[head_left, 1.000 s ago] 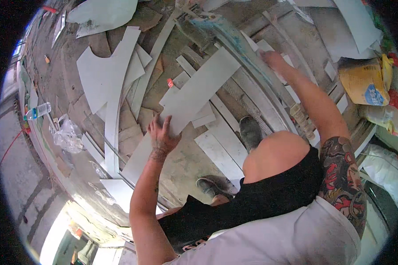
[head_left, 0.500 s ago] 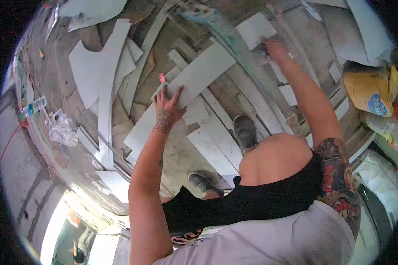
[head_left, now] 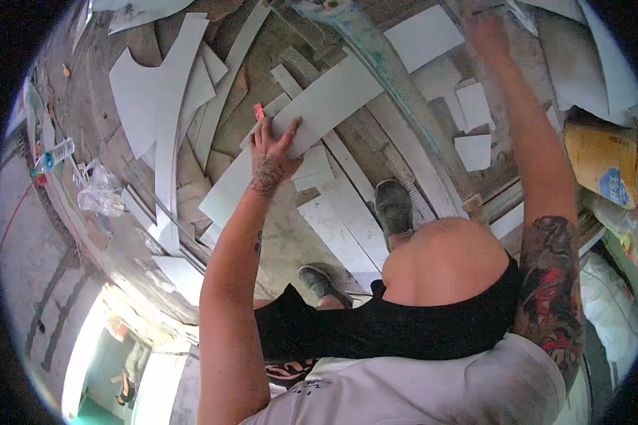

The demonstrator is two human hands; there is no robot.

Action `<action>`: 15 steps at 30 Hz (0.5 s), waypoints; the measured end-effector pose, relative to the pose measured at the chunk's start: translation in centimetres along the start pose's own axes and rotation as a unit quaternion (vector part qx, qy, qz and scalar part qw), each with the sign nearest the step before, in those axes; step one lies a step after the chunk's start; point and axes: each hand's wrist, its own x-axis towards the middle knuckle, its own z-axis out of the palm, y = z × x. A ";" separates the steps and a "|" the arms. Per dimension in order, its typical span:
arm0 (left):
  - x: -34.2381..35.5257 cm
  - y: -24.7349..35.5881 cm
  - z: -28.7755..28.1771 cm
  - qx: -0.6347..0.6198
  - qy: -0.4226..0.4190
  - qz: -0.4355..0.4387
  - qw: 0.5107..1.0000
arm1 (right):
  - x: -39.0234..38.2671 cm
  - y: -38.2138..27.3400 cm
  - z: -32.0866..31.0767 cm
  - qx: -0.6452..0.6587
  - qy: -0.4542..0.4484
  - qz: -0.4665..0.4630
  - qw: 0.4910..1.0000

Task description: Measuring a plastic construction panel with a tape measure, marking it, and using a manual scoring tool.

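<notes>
My left hand [head_left: 273, 152] rests on a long white board [head_left: 337, 92] lying diagonally across other offcuts, its fingers spread and pressing on the surface. A small red object [head_left: 259, 111] lies just beyond my fingertips. At the top right, my right hand [head_left: 489, 32] is stretched out and smeared by motion near a thin dark edge; I cannot make out its fingers or anything in them. A square white piece [head_left: 423, 39] lies left of that hand, with smaller white pieces [head_left: 473, 106] below it.
Curved white offcuts [head_left: 149, 99] cover the left floor, near a plastic bottle [head_left: 58, 154] and crumpled bag [head_left: 101, 193]. A teal-stained beam [head_left: 376, 71] runs beside the board. My shoes [head_left: 393, 209] are among offcuts. A yellow carton [head_left: 595, 159] sits at the right.
My left hand has moved up along the board, fingers still spread. My right hand has moved up and right, away from the square white piece, which has shifted into fuller view.
</notes>
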 end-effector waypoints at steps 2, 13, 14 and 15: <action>1.7 2.1 1.2 -0.037 0.016 0.032 0.999 | 3.7 9.9 3.2 -0.072 -0.099 0.082 0.989; 0.6 2.0 0.5 -0.040 0.050 0.037 0.997 | 6.2 4.3 -3.1 0.013 -0.308 0.091 0.947; 0.5 1.3 0.6 -0.049 0.044 0.047 0.997 | 4.9 4.5 -3.8 0.000 -0.282 -0.009 0.959; 0.6 1.0 0.8 -0.062 0.074 0.064 0.993 | 2.8 6.9 -4.3 -0.016 -0.288 0.003 0.957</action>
